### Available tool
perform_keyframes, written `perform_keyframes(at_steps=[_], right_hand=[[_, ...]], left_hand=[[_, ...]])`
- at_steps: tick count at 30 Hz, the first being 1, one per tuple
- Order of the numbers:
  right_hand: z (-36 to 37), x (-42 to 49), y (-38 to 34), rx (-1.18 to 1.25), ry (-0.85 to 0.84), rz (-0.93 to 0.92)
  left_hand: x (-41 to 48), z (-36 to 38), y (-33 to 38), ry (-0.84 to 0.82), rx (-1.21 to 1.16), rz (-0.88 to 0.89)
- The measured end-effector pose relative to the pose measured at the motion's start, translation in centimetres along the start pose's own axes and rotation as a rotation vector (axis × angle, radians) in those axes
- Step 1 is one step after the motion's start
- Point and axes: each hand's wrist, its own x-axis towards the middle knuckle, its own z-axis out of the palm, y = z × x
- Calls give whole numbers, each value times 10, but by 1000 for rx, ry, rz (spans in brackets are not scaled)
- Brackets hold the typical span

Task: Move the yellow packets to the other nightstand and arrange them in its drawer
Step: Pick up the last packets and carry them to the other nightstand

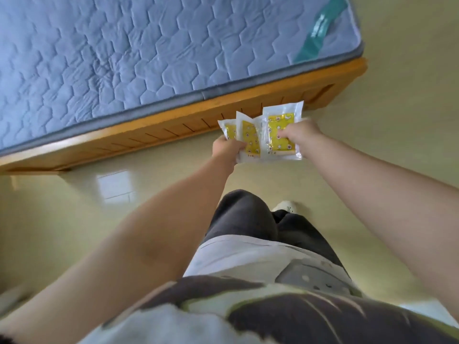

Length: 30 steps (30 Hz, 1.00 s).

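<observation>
I hold three yellow packets in clear wrappers out in front of me, above the floor near the bed's foot. My left hand [227, 148] grips two of them, a half-hidden one [229, 130] and one [249, 140] overlapping it. My right hand [296, 136] grips the third yellow packet [279, 131] at its right side. The packets fan out side by side, touching. No nightstand or drawer is in view.
A bed with a blue quilted mattress [124, 53] on an orange wooden frame [173, 125] fills the upper left. Pale glossy floor [397, 120] lies to the right and below. My legs in dark trousers [243, 214] and one shoe [285, 206] show below the packets.
</observation>
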Motion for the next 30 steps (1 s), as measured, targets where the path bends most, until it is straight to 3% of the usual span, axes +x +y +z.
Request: perform_keyframes(at_steps=[7,13,21,30], right_hand=[[-63,66,-68,-210,-133,-127],[-126,148,-149,-307,-117,-252],[-284,281,-244,-313,-97,-259],[-481,444,-365,-463,-88,-334]], left_hand=[[9,75,46,135,-296,-20],[50,160,126,166,-419,-18],[91,335,261,143,-370,-4],[146,550,411,223,-449,-16]])
